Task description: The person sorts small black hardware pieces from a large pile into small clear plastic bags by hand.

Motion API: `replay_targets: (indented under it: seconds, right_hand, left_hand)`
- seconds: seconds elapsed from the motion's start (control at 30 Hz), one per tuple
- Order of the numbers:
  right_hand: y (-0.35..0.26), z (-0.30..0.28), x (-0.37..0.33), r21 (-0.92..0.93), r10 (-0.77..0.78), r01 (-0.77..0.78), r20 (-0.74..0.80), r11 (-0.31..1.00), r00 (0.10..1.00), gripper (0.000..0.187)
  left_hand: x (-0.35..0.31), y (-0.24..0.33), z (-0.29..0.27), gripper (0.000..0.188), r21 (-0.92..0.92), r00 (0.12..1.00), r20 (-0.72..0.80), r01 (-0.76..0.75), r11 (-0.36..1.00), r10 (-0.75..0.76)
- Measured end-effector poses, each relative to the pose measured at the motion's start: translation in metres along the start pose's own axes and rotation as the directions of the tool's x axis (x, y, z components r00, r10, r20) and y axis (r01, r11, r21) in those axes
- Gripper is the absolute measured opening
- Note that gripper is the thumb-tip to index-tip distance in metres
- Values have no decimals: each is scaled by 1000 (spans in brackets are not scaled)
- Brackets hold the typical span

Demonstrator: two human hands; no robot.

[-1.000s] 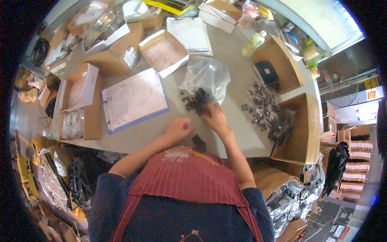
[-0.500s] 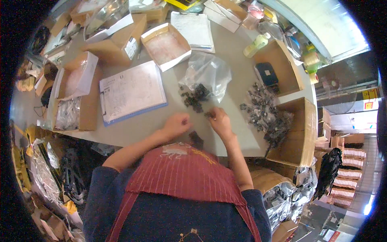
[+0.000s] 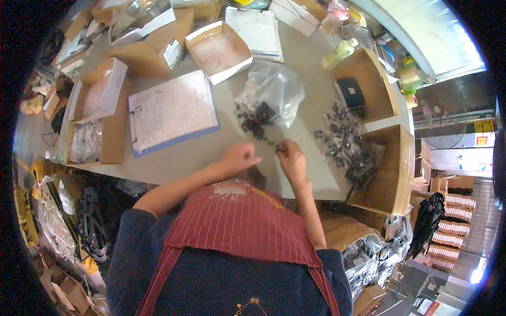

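My left hand (image 3: 237,158) is just above the table near its front edge, fingers curled and thumb out to the side. A dark spot shows within the curl, too small to name. To its right, my right hand (image 3: 293,158) pinches a small dark part at its fingertips, low over the table. Just beyond the hands lies a loose pile of small black parts (image 3: 256,120), with a few stray pieces trailing toward my right fingertips. A clear plastic bag (image 3: 274,87) lies against the far side of that pile.
Right of my hands spreads a heap of black and grey parts (image 3: 340,134) beside an open cardboard box (image 3: 392,174). At left lies a clipboard with papers (image 3: 174,113). Farther back are a shallow white-edged box (image 3: 219,52), a paper stack (image 3: 254,31) and a bottle (image 3: 339,54).
My left hand has shifted slightly right and its thumb now points out from the curled fingers. The right hand has moved slightly right; small pieces now show beside its fingertips.
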State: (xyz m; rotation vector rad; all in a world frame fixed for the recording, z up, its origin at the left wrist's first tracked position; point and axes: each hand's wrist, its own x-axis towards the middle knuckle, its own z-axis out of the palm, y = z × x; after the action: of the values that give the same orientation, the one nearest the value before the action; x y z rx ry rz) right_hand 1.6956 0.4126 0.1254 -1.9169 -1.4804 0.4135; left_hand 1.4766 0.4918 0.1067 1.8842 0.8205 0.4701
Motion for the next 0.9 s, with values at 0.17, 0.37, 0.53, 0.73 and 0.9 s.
replay_targets:
  seconds: [0.17,0.37,0.53,0.73,0.9]
  right_hand:
    - [-14,-4,-3,-128,-183,180,-6,975,983,14]
    - [-12,-7,4,-88,-163,178,160,980,974,20]
    - [-61,-15,-3,263,-128,70,211,962,969,24]
    - [-94,-8,-3,326,-355,303,113,896,928,20]
    - [-64,-12,4,386,-196,153,75,910,978,23]
  left_hand:
    - [1,-6,3,39,4,1000,12,10,1000,-10]
    - [-1,-8,3,37,23,999,23,30,999,-31]
    - [-1,-8,0,31,62,997,44,55,997,-58]
    - [-4,-1,1,36,-119,997,-5,72,990,-73]
    - [0,-24,3,29,-159,999,5,-52,986,54]
